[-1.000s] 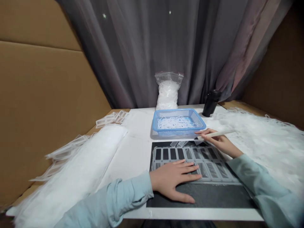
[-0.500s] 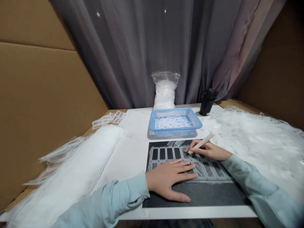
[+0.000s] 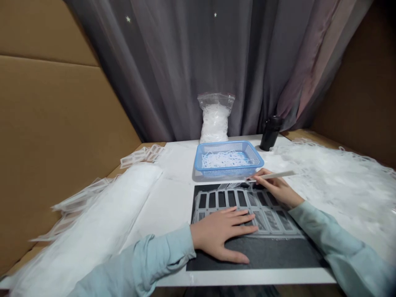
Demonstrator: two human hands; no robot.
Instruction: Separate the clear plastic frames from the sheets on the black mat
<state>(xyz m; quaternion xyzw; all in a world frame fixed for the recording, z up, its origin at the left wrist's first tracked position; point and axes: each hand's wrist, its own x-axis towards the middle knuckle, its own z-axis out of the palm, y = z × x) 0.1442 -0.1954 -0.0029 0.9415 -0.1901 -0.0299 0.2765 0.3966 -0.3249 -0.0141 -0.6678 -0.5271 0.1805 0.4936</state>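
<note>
My left hand (image 3: 223, 235) lies flat with fingers spread on a translucent plastic sheet (image 3: 271, 234) of rectangular frames. The sheet rests on a black mat (image 3: 278, 253). Over the sheet's back edge is my right hand (image 3: 276, 187), closed round a pale, flat stick (image 3: 280, 175) that points out to the right. Its fingertips are beside a small bunch of loose clear strips (image 3: 230, 185) at the mat's back edge; a clear piece seems to be at the fingertips, but it is too small to make out. Several cells in the sheet's back row look black and open.
Behind the mat stands a blue basket (image 3: 229, 168) with thin white pieces. Further back are a filled zip bag (image 3: 215, 121) and a black bottle (image 3: 271, 133). A stack of white sheets (image 3: 93, 222) lies left, a heap of clear frames (image 3: 337, 185) right. Cardboard walls (image 3: 55, 123) flank the table.
My right hand has moved back and slightly right, from a cell in the back row to the mat's back edge. The stick now lies flatter. My left hand has stayed put.
</note>
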